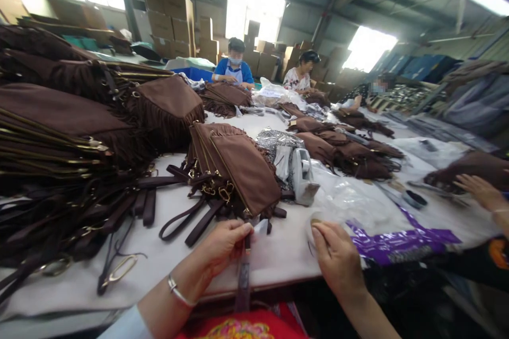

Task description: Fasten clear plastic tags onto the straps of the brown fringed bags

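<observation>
White table (278, 254): runs away from the near edge, loaded with brown fringed bags. Largest stack of bags (59, 132) at far left, straps trailing toward the near edge. Smaller pile of brown fringed bags (238, 169) at centre, just beyond the hands, tilted with gold zips running diagonally. Clear plastic bags (345, 201) to the right of that pile; purple printed plastic bag (401, 243) beside the right hand.

Brown strap (244, 275): long axis running near to far, from over the table's near edge up toward the centre pile. Lies directly ahead, closer to the left hand than the right.

Left hand (225, 246): fingers closed in a pinch on the strap's upper part, with a small white tag (261, 226) at the fingertips. Right hand (338, 259): well apart from the strap, loosely curled, fingertips on a small roll of tape (312, 222); firm grasp or mere touch not discernible.

Another person's hand (483, 193) resting at the far right edge.
</observation>
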Demonstrator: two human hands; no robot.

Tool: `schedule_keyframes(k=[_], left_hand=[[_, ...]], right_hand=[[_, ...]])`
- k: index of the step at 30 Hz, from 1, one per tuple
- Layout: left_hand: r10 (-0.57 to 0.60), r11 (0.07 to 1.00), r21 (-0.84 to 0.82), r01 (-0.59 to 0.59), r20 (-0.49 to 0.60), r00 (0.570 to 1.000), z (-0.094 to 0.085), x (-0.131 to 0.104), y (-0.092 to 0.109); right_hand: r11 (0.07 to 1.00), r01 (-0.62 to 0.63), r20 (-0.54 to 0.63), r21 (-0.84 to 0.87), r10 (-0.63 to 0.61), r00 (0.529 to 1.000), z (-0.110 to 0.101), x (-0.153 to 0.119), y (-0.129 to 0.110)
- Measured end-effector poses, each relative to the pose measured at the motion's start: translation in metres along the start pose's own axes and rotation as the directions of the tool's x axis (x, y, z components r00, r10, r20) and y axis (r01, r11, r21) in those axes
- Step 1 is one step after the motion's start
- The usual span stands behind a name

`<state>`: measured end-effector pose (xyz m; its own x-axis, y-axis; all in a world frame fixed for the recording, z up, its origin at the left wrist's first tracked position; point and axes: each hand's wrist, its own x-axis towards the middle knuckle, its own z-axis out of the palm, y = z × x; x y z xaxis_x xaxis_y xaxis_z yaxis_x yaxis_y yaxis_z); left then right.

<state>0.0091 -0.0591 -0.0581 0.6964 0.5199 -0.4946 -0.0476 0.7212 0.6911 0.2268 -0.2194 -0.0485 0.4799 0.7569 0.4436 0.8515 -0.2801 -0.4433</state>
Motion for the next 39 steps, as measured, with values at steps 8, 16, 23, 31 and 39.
schedule_keyframes(k=[8, 16, 23, 31, 39], left_hand=[[-0.004, 0.999, -0.033, 0.004, -0.017, 1.0, 0.002, -0.001, 0.001], [-0.01, 0.995, -0.102, 0.007, -0.021, 1.0, 0.004, -0.003, -0.001], [0.052, 0.998, -0.029, -0.054, -0.055, 0.997, 0.007, -0.008, -0.004], [0.05, 0.995, 0.085, -0.048, -0.028, 0.998, -0.002, -0.02, 0.016], [-0.023, 1.0, -0.014, 0.024, 0.057, 0.998, -0.005, -0.017, 0.034]], right_hand=[[0.903, 0.131, 0.233, -0.41, -0.036, 0.972, -0.006, -0.001, 0.037], [0.919, -0.244, 0.236, 0.308, 0.175, 0.956, -0.002, 0.008, -0.024], [0.769, -0.398, 0.502, 0.501, 0.117, 0.857, 0.049, 0.016, -0.079], [0.776, -0.354, 0.488, 0.522, 0.069, 0.87, 0.038, 0.015, -0.078], [0.815, -0.227, 0.46, 0.534, -0.055, 0.886, 0.035, 0.004, -0.084]])
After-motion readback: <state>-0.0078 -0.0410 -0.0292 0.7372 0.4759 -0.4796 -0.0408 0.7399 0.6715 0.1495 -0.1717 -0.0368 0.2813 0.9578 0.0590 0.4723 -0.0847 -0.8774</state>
